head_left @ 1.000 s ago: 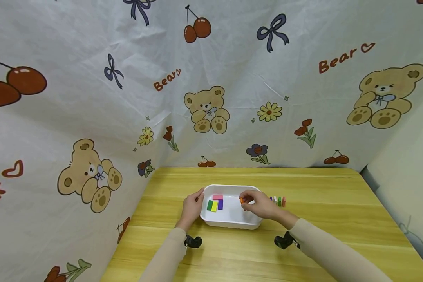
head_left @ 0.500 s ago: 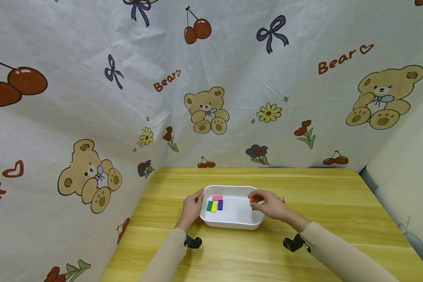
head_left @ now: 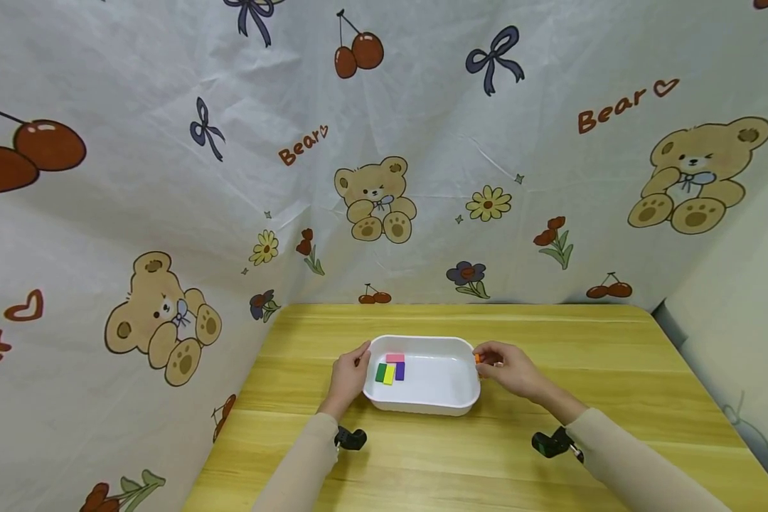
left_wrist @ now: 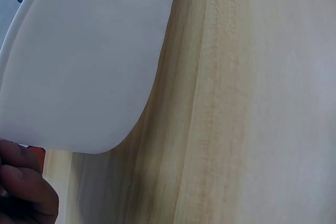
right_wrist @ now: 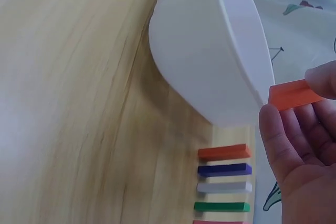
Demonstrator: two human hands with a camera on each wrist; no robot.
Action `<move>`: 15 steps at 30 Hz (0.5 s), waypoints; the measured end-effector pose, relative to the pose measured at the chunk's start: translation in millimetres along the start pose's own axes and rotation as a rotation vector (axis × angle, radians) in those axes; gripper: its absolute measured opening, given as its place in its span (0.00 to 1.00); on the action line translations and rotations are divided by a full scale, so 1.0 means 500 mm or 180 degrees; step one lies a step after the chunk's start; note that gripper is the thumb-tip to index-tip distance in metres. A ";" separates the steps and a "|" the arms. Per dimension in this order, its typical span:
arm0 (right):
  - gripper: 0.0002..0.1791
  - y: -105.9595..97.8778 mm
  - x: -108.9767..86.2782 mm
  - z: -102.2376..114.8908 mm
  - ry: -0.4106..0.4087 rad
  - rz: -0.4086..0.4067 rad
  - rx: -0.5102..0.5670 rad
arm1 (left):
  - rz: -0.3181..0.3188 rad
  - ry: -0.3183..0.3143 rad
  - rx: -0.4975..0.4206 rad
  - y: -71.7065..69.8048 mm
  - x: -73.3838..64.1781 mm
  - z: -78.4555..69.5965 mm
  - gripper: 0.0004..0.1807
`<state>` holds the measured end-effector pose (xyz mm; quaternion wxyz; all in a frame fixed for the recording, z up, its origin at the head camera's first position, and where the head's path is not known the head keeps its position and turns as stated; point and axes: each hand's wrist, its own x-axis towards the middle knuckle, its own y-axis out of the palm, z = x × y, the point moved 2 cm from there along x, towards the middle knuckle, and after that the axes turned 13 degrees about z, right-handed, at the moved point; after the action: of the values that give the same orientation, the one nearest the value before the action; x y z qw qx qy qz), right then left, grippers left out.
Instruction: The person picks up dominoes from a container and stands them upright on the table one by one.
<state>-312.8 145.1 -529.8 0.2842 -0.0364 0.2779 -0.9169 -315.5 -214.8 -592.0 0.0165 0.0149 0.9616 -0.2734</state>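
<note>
My right hand (head_left: 513,371) pinches an orange domino-like block (right_wrist: 290,95) between thumb and fingers, right at the right rim of a white plastic tray (head_left: 422,409). At the tray's left end, my left hand (head_left: 348,378) grips the rim. Four flat blocks lie inside, toward the left: a pink block (head_left: 395,358), a green block (head_left: 380,372), a yellow block (head_left: 389,375) and a purple block (head_left: 400,371). The left wrist view shows curled fingers (left_wrist: 31,187) at the tray's corner.
Beside the tray's right end, a row of narrow blocks stands on the wooden table (head_left: 422,462): an orange one (right_wrist: 224,152), a purple one (right_wrist: 224,169), a white one (right_wrist: 224,187), a green one (right_wrist: 221,206) and a pink one. My right hand hides them in the head view.
My right hand has moved right with the orange block, from over the tray's inside to its right rim. It now covers the row of blocks. The left hand and tray have stayed put.
</note>
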 end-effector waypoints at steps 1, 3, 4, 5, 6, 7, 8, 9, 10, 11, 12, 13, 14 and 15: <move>0.15 -0.002 -0.002 -0.003 0.0005 -0.0015 -0.0019 | 0.0000 0.0003 0.0001 0.000 0.000 -0.001 0.21; 0.15 -0.005 -0.006 -0.007 0.0059 -0.0037 -0.0020 | -0.0002 -0.0002 0.0007 -0.001 0.001 -0.003 0.21; 0.16 -0.006 -0.007 -0.009 0.0087 -0.0038 -0.0020 | -0.0003 -0.0005 0.0004 -0.001 0.000 -0.004 0.21; 0.16 -0.007 -0.009 -0.012 0.0095 -0.0036 -0.0031 | 0.0000 -0.0010 0.0004 -0.002 0.000 -0.005 0.21; 0.16 -0.007 -0.010 -0.015 0.0114 -0.0042 -0.0023 | 0.0003 -0.0014 0.0007 -0.002 0.000 -0.006 0.21; 0.16 -0.007 -0.012 -0.018 0.0142 -0.0049 -0.0006 | 0.0008 -0.0021 0.0006 -0.002 0.000 -0.006 0.21; 0.16 -0.008 -0.013 -0.022 0.0177 -0.0056 0.0016 | 0.0013 -0.0027 0.0004 -0.002 0.000 -0.007 0.21; 0.17 -0.008 -0.014 -0.026 0.0189 -0.0053 0.0018 | 0.0019 -0.0028 0.0004 -0.001 -0.001 -0.008 0.21; 0.17 -0.008 -0.015 -0.029 0.0206 -0.0049 0.0028 | 0.0022 -0.0032 0.0002 -0.001 -0.001 -0.008 0.21; 0.17 -0.008 -0.016 -0.033 0.0231 -0.0047 0.0039 | 0.0026 -0.0035 -0.0001 -0.001 -0.001 -0.008 0.21; 0.17 -0.007 -0.017 -0.036 0.0266 -0.0054 0.0069 | 0.0026 -0.0030 -0.0004 0.000 -0.001 -0.008 0.21; 0.17 -0.007 -0.019 -0.038 0.0280 -0.0045 0.0090 | 0.0026 -0.0031 -0.0008 0.000 -0.002 -0.008 0.21; 0.16 -0.005 -0.020 -0.040 0.0292 -0.0039 0.0106 | 0.0026 -0.0028 -0.0009 0.000 -0.002 -0.009 0.21; 0.16 -0.004 -0.021 -0.042 0.0300 -0.0036 0.0121 | 0.0027 -0.0028 -0.0013 0.000 -0.003 -0.009 0.21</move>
<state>-309.8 162.3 -545.3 0.2663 0.0107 0.2733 -0.9243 -314.4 -212.5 -588.2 0.0219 0.0178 0.9620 -0.2715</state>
